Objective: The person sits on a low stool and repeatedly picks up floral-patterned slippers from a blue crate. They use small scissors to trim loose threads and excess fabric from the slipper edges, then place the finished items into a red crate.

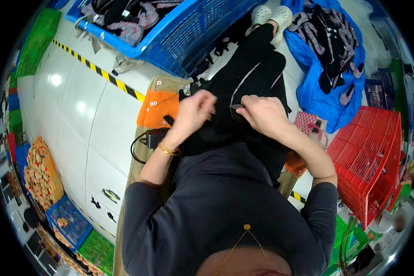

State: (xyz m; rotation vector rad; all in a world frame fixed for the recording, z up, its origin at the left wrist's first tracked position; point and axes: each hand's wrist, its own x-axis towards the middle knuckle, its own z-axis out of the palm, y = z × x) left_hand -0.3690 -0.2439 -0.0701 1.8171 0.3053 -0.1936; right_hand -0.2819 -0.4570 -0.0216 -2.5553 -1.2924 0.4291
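Over my lap, my right hand [263,115] is closed around a small tool whose pointed grey metal blade [235,106] sticks out toward the left. The rest of that tool is hidden in the palm. My left hand [197,109] is a short way to the left, its fingers curled together and slightly blurred. What it pinches, if anything, cannot be made out. Black fabric [221,126] lies across my lap beneath both hands, and its folds merge with my black trousers [257,69].
Ahead stands a blue crate [179,41] of patterned and black pieces. A blue sack [308,99] with similar pieces is at the far right, above a red crate [361,152]. Orange cloth [158,109] lies by my left hand. Yellow-black tape [96,69] crosses the tiled floor.
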